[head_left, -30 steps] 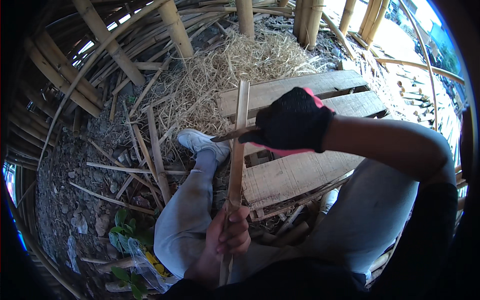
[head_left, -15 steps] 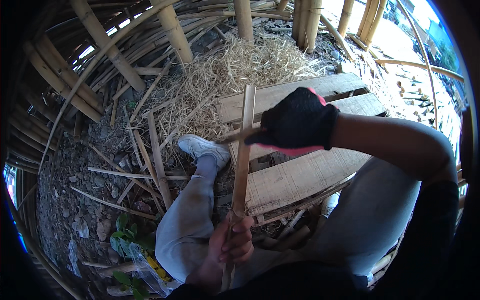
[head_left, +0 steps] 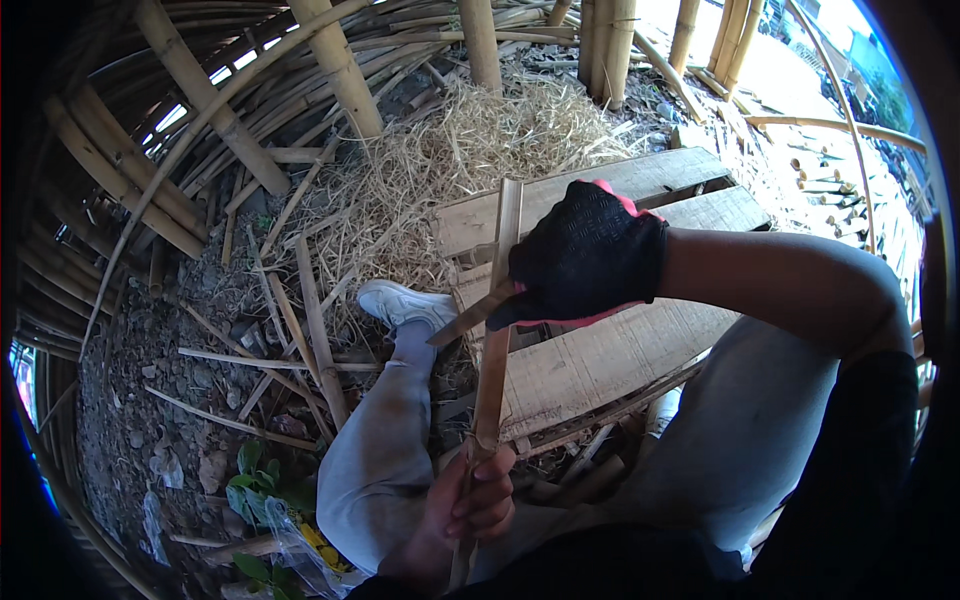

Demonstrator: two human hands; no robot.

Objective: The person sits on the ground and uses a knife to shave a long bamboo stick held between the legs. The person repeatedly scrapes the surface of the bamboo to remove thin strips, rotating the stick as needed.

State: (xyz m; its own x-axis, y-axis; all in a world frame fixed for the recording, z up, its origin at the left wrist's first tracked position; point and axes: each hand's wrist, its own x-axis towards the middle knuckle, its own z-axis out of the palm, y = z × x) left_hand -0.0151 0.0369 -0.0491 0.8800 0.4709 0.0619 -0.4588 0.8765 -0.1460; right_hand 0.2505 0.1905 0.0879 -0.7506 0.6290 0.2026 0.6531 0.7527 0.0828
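Note:
My bare left hand (head_left: 474, 502) is wrapped round the lower part of a split bamboo strip (head_left: 492, 375), which stands nearly upright before me and leans slightly right at its top. Higher up, my right hand (head_left: 590, 255), in a black glove with red edges, is closed on a knife. Its handle is hidden in the glove. The flat brownish blade (head_left: 463, 322) sticks out to the left, crosses the strip and slants down toward the lower left. Whether the edge bites into the bamboo I cannot tell.
A slatted wooden pallet (head_left: 600, 365) lies behind the strip, between my legs. Pale shavings (head_left: 470, 140) are heaped beyond it. Loose bamboo slats (head_left: 318, 330) litter the ground at left, near a leafy plant (head_left: 250, 480). Bamboo posts (head_left: 340, 70) stand at the back.
My right hand has come slightly left, and the blade has turned from nearly level to slanting down-left across the strip. The strip's top has tipped a little right. My left hand keeps its grip.

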